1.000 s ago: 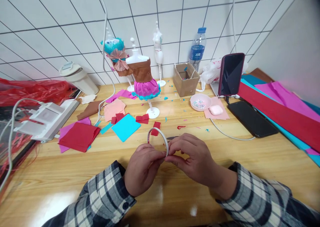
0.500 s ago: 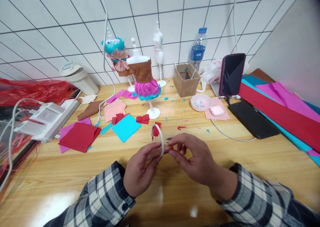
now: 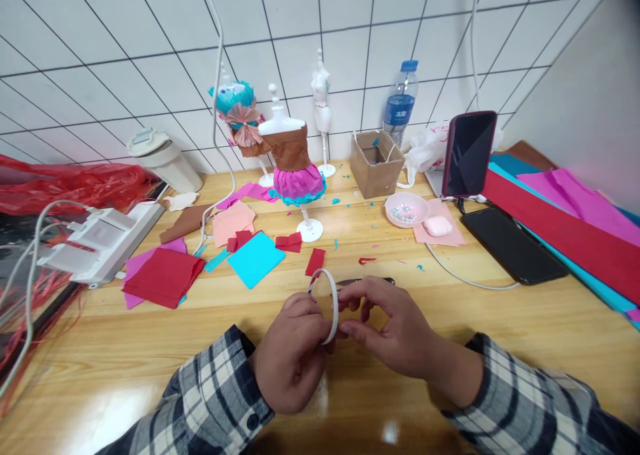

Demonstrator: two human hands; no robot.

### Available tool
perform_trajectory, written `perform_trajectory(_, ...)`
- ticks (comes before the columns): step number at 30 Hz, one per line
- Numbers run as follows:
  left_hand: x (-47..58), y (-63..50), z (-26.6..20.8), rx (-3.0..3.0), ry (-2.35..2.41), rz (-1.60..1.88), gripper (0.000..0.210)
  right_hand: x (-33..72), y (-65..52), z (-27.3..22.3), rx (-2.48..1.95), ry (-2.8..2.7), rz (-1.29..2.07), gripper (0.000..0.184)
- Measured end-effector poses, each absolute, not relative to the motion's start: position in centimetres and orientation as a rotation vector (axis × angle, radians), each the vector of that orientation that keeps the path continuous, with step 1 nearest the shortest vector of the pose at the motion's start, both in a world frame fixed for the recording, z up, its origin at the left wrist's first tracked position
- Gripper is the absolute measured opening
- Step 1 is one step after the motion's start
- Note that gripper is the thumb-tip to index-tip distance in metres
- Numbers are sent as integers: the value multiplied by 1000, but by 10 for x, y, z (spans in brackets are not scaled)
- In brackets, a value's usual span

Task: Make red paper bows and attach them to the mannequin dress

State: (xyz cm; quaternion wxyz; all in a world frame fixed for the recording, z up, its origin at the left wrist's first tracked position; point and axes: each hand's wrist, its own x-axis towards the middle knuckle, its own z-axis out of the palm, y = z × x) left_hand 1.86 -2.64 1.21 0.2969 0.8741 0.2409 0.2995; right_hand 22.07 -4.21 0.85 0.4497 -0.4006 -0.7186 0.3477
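Note:
A narrow roll of white tape [image 3: 334, 308] stands on edge between my two hands. My left hand [image 3: 295, 351] is closed around its lower left side, knuckles up. Against the roll's right side are the curled thumb and fingers of my right hand [image 3: 387, 321]; what lies between their tips is too small or hidden to make out. Behind my right fingers lies a dark, slim blade-like tool [image 3: 350, 282], partly covered. A small red paper piece [image 3: 315, 262] rests just beyond the roll, near a blue paper square [image 3: 257, 259].
Beyond stand a dress form in a brown top and pink skirt [image 3: 300, 185], a bare white form [image 3: 321, 101] and a cardboard box [image 3: 377, 168]. A pink bowl of beads [image 3: 407, 210] and a black phone [image 3: 513, 245] lie right; a power strip [image 3: 107, 241] lies left.
My left hand has turned knuckles-up and folded round the roll. The roll has shifted slightly right and down. The red bit at my right fingertips no longer shows.

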Motion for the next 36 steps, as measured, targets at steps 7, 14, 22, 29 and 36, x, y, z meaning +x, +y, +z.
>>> perform_trajectory(7, 13, -29, 13, 2288, 698, 718, 32, 224, -43, 10, -965, -1861, 797, 22)
perform_trajectory(14, 12, -31, 8, 2075, 783, 666, 30, 224, -41, 12, -986, -1868, 746, 21)
perform_trajectory(22, 14, -27, 9, 2080, 664, 639, 30, 224, -40, 8, -1033, -1878, 791, 17)
perform_trajectory(29, 8, -27, 3, 2127, 657, 805, 30, 224, -39, 7, -1020, -1818, 952, 18)
perform_trajectory(36, 13, -22, 4, 2185, 613, 629, 20, 226, -28, 5, -947, -1483, 1444, 27)
